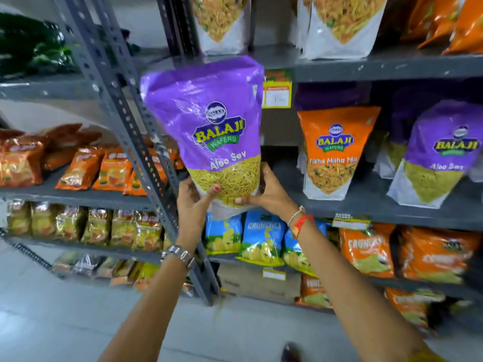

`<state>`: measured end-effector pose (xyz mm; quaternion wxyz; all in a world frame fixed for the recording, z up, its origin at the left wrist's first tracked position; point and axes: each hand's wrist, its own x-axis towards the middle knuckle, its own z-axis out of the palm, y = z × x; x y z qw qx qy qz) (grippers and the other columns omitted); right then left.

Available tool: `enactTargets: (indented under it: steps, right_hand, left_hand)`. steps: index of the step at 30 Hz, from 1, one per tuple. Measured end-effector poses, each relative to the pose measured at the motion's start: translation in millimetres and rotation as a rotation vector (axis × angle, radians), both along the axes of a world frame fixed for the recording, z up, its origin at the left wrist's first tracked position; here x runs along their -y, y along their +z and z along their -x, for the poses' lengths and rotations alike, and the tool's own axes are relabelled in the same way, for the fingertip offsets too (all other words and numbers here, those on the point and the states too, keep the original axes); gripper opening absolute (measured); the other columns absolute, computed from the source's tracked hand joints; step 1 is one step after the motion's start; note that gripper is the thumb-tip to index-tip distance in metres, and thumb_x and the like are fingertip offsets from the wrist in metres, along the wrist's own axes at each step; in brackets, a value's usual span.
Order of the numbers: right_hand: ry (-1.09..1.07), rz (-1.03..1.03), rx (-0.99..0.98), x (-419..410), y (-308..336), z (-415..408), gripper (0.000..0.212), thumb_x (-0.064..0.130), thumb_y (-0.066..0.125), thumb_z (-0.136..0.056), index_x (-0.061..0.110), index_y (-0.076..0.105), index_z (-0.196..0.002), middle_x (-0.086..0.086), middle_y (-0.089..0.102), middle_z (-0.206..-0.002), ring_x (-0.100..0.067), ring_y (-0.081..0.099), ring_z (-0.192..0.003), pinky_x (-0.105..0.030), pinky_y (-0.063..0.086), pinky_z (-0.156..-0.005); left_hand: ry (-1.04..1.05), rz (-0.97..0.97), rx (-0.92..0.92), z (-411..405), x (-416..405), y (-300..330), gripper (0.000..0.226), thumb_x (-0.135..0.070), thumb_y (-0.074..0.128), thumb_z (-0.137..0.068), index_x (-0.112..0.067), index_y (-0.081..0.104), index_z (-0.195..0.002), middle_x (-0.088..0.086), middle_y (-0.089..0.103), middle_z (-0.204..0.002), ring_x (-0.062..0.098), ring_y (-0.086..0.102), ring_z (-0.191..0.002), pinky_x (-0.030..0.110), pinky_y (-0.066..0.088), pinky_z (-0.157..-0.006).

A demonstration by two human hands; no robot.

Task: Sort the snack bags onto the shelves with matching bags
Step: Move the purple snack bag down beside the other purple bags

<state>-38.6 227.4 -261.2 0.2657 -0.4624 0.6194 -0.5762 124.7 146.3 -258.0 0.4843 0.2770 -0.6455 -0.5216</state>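
A large purple Aloo Sev bag (pixel 209 126) is held upright in front of the grey shelf post. My left hand (pixel 193 205) grips its lower left corner and my right hand (pixel 266 192) grips its lower right corner. On the middle shelf (pixel 366 202) to the right stand an orange Tikha Mitha Mix bag (pixel 332 152) and, further right, a matching purple Aloo Sev bag (pixel 441 155). More purple bags sit in shadow behind them.
A slanted grey post (pixel 125 108) separates two racks. The left rack holds orange and yellow packets (pixel 88 171). Below the middle shelf are blue Crunchex bags (pixel 261 239) and orange bags (pixel 371 246). White noodle-mix bags (pixel 337 24) stand on the top shelf. A cardboard box (pixel 261 283) sits low.
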Motion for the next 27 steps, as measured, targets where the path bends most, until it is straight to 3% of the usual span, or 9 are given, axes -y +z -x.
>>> enactTargets:
  steps: [3,5,7,9,12,17,23,25,27]
  right_hand:
    - [0.011,-0.043,0.053,-8,-31,12,0.089,-0.007,0.081,-0.063,0.011,0.034,-0.136,-0.001,0.051,-0.126,-0.010,0.051,-0.116,-0.009,0.046,-0.092]
    - [0.022,-0.065,0.078,-12,-49,22,0.087,-0.009,0.080,-0.063,0.020,0.034,-0.132,0.001,0.050,-0.125,-0.012,0.050,-0.117,-0.009,0.046,-0.091]
    - [0.021,-0.098,0.087,-16,-66,35,0.089,-0.012,0.078,-0.064,0.025,0.032,-0.130,-0.001,0.049,-0.128,-0.012,0.049,-0.119,-0.012,0.047,-0.094]
    - [0.005,-0.127,0.099,-18,-80,49,0.091,-0.010,0.080,-0.063,0.025,0.032,-0.133,-0.006,0.049,-0.134,-0.017,0.049,-0.125,-0.025,0.047,-0.102]
    - [-0.064,-0.148,0.121,-16,-93,70,0.089,-0.006,0.083,-0.061,0.018,0.037,-0.133,-0.012,0.051,-0.134,-0.025,0.050,-0.127,-0.048,0.042,-0.109]
    - [-0.134,-0.157,0.115,5,-95,109,0.086,-0.003,0.083,-0.064,0.009,0.036,-0.135,-0.008,0.054,-0.128,-0.020,0.051,-0.121,-0.028,0.048,-0.100]
    - [-0.090,-0.166,0.158,31,-99,140,0.089,-0.003,0.078,-0.070,0.010,0.026,-0.140,-0.005,0.048,-0.128,-0.019,0.047,-0.124,-0.036,0.042,-0.106]
    - [-0.083,-0.160,0.171,34,-103,145,0.091,0.007,0.082,-0.068,0.017,0.026,-0.139,-0.005,0.047,-0.131,-0.024,0.045,-0.131,-0.043,0.040,-0.110]
    - [-0.093,-0.135,0.181,34,-105,146,0.103,0.040,0.087,-0.057,0.024,0.025,-0.137,-0.005,0.046,-0.134,-0.027,0.042,-0.135,-0.043,0.039,-0.110]
  left_hand:
    - [-0.008,-0.060,0.016,9,-8,-34,0.029,-0.009,0.068,-0.079,-0.019,0.047,-0.096,0.005,0.061,-0.096,-0.003,0.062,-0.082,0.021,0.051,-0.074]
    - [-0.023,-0.084,0.034,17,-11,-55,0.035,-0.018,0.072,-0.074,-0.021,0.048,-0.098,0.013,0.061,-0.104,0.009,0.063,-0.093,0.028,0.052,-0.080]
    - [-0.043,-0.113,0.050,28,-15,-69,0.040,-0.023,0.074,-0.067,-0.020,0.047,-0.096,0.009,0.061,-0.101,0.006,0.064,-0.090,0.024,0.053,-0.077]
    - [-0.058,-0.143,0.068,42,-16,-78,0.042,-0.023,0.075,-0.063,-0.021,0.046,-0.093,0.002,0.060,-0.093,0.000,0.063,-0.083,0.020,0.052,-0.072]
    - [-0.072,-0.161,0.090,70,-8,-86,0.043,-0.027,0.077,-0.062,-0.025,0.046,-0.091,0.002,0.060,-0.094,0.008,0.063,-0.087,0.031,0.052,-0.076]
    - [-0.103,-0.190,0.068,117,12,-82,0.049,-0.013,0.074,-0.071,-0.002,0.043,-0.108,0.018,0.061,-0.104,0.024,0.064,-0.094,0.036,0.053,-0.078]
    - [-0.068,-0.201,0.104,154,34,-85,0.036,-0.016,0.073,-0.074,-0.019,0.041,-0.090,0.010,0.056,-0.091,0.025,0.057,-0.082,0.038,0.051,-0.071]
    - [-0.047,-0.208,0.099,164,34,-89,0.040,-0.014,0.074,-0.074,-0.014,0.039,-0.094,0.012,0.054,-0.090,0.024,0.056,-0.080,0.035,0.050,-0.070]
    - [-0.006,-0.223,0.101,172,31,-92,0.046,-0.013,0.074,-0.075,-0.008,0.037,-0.103,0.006,0.050,-0.083,0.019,0.052,-0.072,0.022,0.049,-0.062]
